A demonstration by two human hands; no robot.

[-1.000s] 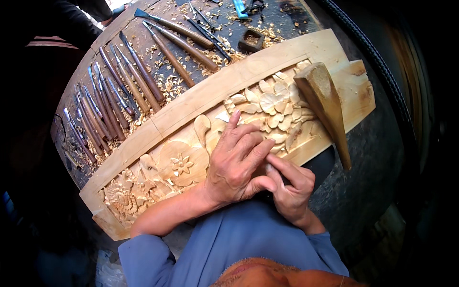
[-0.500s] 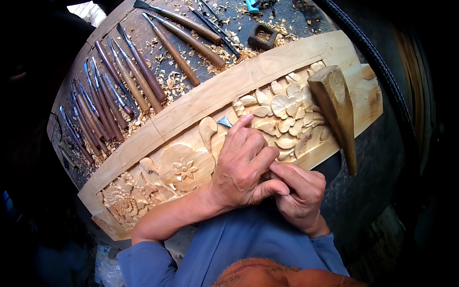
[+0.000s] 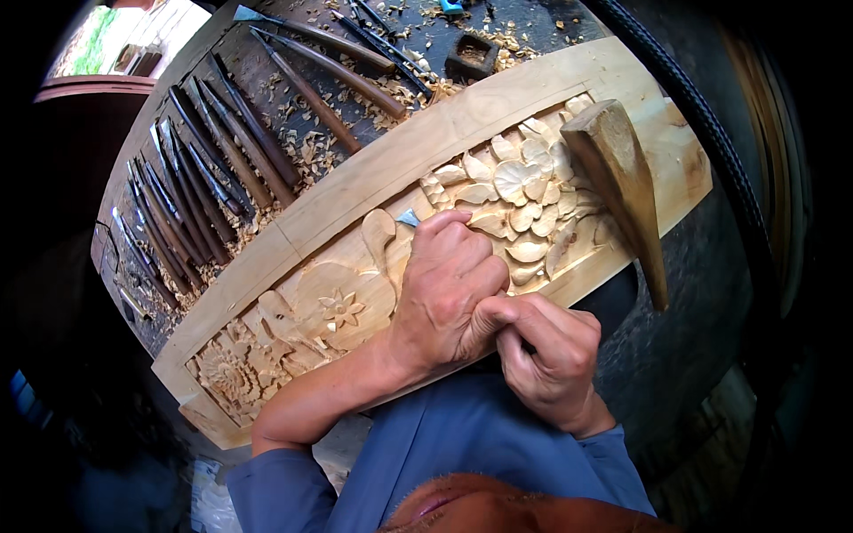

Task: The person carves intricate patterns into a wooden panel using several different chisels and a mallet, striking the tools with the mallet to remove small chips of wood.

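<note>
Across my front lies a long pale wooden board point(image 3: 346, 209), carved in relief with flowers and leaves. My left hand point(image 3: 449, 289) is closed round a chisel; its flared metal blade point(image 3: 408, 218) shows past the fingers, at the plain ground beside a carved scroll-shaped leaf point(image 3: 378, 233). The chisel's handle is hidden by my hands. Close against the heel of the left hand, my right hand point(image 3: 553, 360) is curled shut, apparently round the handle's rear end. A wooden mallet point(image 3: 613, 169) rests on the board's right part, over the carved flowers.
Beyond the board, a row of wooden-handled chisels point(image 3: 240, 133) lies on the dark worktable point(image 3: 293, 133) among scattered shavings point(image 3: 311, 160). A small dark square block with a hollow point(image 3: 472, 57) sits at the far side. A thick black braided cable point(image 3: 711, 124) curves down at the right.
My left fingers have curled in more tightly, and the right hand has pressed up against the left one. The view has shifted slightly; the mallet stays on the board.
</note>
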